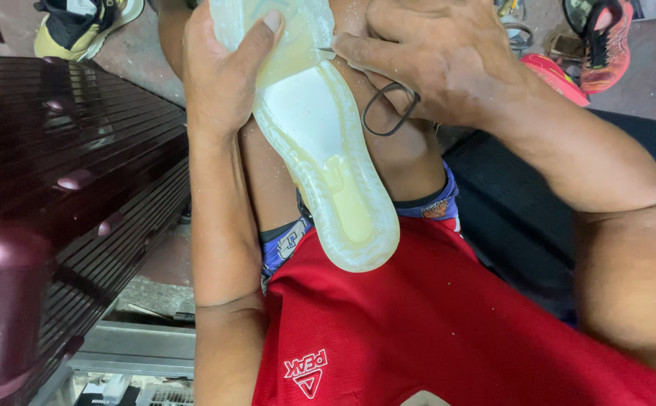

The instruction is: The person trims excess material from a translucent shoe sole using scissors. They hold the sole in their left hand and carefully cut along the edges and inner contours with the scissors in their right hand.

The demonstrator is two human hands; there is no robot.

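The left hand (223, 75) clasped the translucent shoe sole (320, 143) along its left edge, heel end resting on the person's lap. The right hand (426, 60) pinched a thin metal tool (326, 51) against the sole's right edge, a black loop (388, 109) hanging beneath. The dark slatted bench (80, 173) crowded the left elbow closely.

Left hand (223, 79) raised, forearm near vertical, fingers wrapped round the sole, thumb (256, 41) pressed flat on its face. Right hand (426, 64) reaches in from the right, forearm angled down across the frame, fingers pinched together at the sole's edge, apparently on a thin blade; partly hidden.
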